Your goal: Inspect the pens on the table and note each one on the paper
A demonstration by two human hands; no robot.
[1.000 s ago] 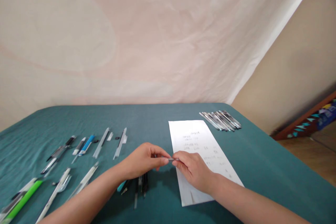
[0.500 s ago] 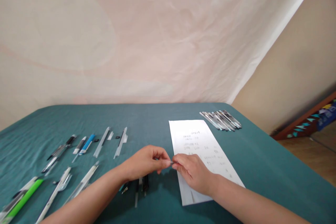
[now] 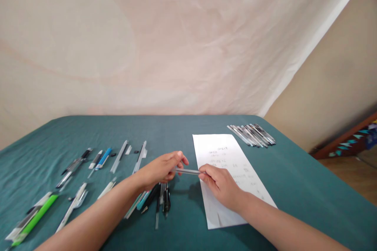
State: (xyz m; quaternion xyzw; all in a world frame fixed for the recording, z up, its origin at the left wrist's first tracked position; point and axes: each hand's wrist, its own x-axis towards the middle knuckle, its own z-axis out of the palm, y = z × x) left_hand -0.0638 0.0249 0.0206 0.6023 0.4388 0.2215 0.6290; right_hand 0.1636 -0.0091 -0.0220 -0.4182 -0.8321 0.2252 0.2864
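A thin grey pen tube [image 3: 190, 171] lies level between my hands, above the table. Its right end is pinched in my right hand [image 3: 220, 186], which hovers over the written sheet of paper [image 3: 219, 204]. My left hand [image 3: 163, 168] has its fingers curled at the tube's left end, with the thumb raised; that end is partly hidden by the fingers. Below my left hand lie several black pens and pen parts [image 3: 166, 202]. A teal pen [image 3: 143, 200] is beside them, partly covered by my left forearm.
Green cloth covers the table [image 3: 176, 129]. On the left lie several pens and parts, among them a green pen [image 3: 35, 219], a blue pen [image 3: 103, 158] and clear barrels [image 3: 119, 157]. A row of pens [image 3: 251, 135] rests at the back right. A pale curtain [image 3: 176, 47] hangs behind.
My hands have moved apart, exposing the length of the grey tube between them. My left thumb has lifted. The view has shifted slightly, so the table items appear further right.
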